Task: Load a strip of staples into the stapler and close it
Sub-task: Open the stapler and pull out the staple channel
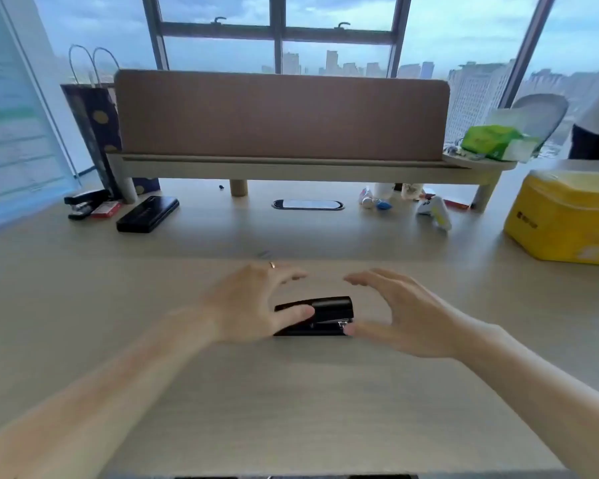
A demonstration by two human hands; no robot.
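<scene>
A small black stapler (329, 314) lies closed on the desk, its metal front end pointing right. My left hand (253, 302) is at its left end, thumb resting on the stapler's top, fingers spread and arched over the desk behind it. My right hand (398, 312) hovers at its right end with fingers apart and the thumb tip next to the stapler's front. A thin grey strip (264, 254), too blurred to identify, lies on the desk beyond my left hand. A second black stapler (83, 202) and a red staple box (105, 209) sit at the far left.
A black case (148, 214) lies beside the red box. A yellow tin (564, 216) stands at the right. A raised shelf with a brown partition (281, 115) spans the back, with small items (433, 209) under it and a green pack (491, 140) on it.
</scene>
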